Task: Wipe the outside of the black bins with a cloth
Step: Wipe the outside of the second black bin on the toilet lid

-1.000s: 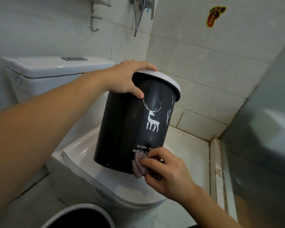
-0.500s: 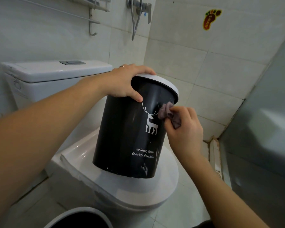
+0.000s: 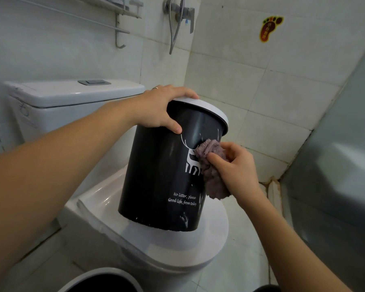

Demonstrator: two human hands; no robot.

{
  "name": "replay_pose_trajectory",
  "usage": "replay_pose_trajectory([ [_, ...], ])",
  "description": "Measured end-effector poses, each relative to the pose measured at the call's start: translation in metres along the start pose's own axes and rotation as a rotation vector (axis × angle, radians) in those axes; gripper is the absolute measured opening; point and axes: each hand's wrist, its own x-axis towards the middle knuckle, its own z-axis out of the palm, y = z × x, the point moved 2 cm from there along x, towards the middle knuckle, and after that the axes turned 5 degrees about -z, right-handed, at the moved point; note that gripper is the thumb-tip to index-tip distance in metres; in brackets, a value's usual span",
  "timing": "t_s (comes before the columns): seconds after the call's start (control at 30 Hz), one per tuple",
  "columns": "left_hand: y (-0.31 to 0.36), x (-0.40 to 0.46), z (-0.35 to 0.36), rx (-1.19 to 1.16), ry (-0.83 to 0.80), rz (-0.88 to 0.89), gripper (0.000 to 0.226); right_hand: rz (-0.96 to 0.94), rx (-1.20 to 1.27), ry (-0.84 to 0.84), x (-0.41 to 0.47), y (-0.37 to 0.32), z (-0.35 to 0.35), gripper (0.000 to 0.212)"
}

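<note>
- A black bin with a white rim stands on the closed toilet lid, tipped so that its top leans away to the right and its base rests on the lid.
- The left hand lies over the near edge of the rim: the fingers curl across the white top while the thumb presses down on the black wall, so the hand grips the bin. A ring shows on one finger.
- The right hand holds a crumpled mauve cloth bunched under curled fingers, with the thumb laid across it, and presses it against the bin's right side just below the rim.
- The cloth covers part of a white deer drawing printed on the bin; the antler lines and the legs remain in sight.
- Below the deer, white script on the bin reads "No litter, please" and under it "Good life, from today".
- White flecks and drip marks show near the bin's lower edge and beside the cloth.
- A second bin with the same pale rim and dark inside sits on the floor at the bottom edge of the view, near the toilet bowl.
- Behind stands the white cistern with a grey flush button on top.
- On the tiled wall a foot-shaped sticker in yellow, brown and red carries small characters too fine to read.
- A shower valve with a hose hangs on the wall, and a metal rail shelf is fixed to the left of it.
</note>
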Motion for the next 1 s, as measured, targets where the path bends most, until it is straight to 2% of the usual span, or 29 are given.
replay_pose_trajectory([
  [0.07, 0.0, -0.001, 0.0, -0.001, 0.0, -0.001, 0.085, -0.039, -0.003, 0.053, 0.001, -0.003, -0.003, 0.015],
  [0.17, 0.003, -0.001, 0.001, 0.01, -0.001, 0.007, 0.085, -0.026, 0.074, 0.247, 0.005, -0.007, -0.007, 0.014],
  [0.3, 0.007, -0.001, 0.002, 0.012, -0.003, 0.012, 0.084, -0.109, -0.176, 0.328, 0.012, -0.016, 0.0, 0.017],
  [0.43, 0.008, -0.001, 0.002, 0.023, -0.004, 0.013, 0.084, -0.306, -0.32, 0.277, 0.002, -0.02, 0.019, 0.031],
  [0.6, 0.005, -0.002, 0.001, 0.008, -0.004, 0.012, 0.084, -0.443, -0.229, 0.224, -0.012, -0.013, 0.026, 0.021],
  [0.8, 0.006, -0.002, 0.0, 0.015, 0.003, 0.012, 0.084, -0.421, -0.237, 0.133, -0.016, -0.005, 0.025, 0.029],
  [1.0, 0.004, -0.003, 0.0, 0.006, 0.006, 0.005, 0.084, -0.502, -0.281, 0.149, -0.018, -0.004, 0.029, 0.042],
])
